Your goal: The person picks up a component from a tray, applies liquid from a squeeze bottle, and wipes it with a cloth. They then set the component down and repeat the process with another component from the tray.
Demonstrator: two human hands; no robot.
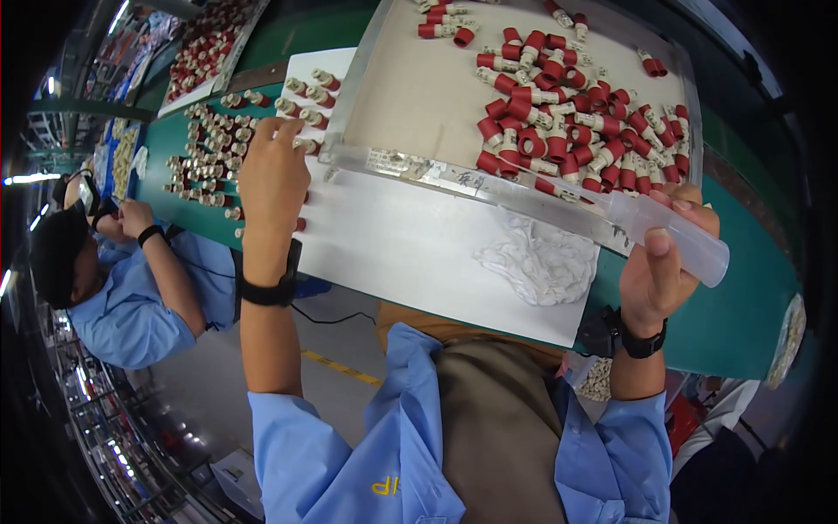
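Note:
My right hand (668,253) grips a translucent plastic squeeze bottle (676,240), its thin nozzle pointing left over the tray's near rim. Several red-and-cream cylindrical parts (559,122) lie heaped in the tray (410,96) beyond it. At the left, my left hand (278,175) reaches over a row of similar parts (314,92) standing upright on the white sheet. Its fingers are curled down and together among them; whatever they pinch is hidden behind the hand. More parts (209,148) stand in rows on the green bench, left of that hand.
A crumpled white cloth (541,258) lies on the white sheet (393,227) before the tray. To the left sits a co-worker (131,288) in blue with a dark cap. Another tray of red parts (205,48) is at the far left. A clear bag (788,341) hangs at the right bench edge.

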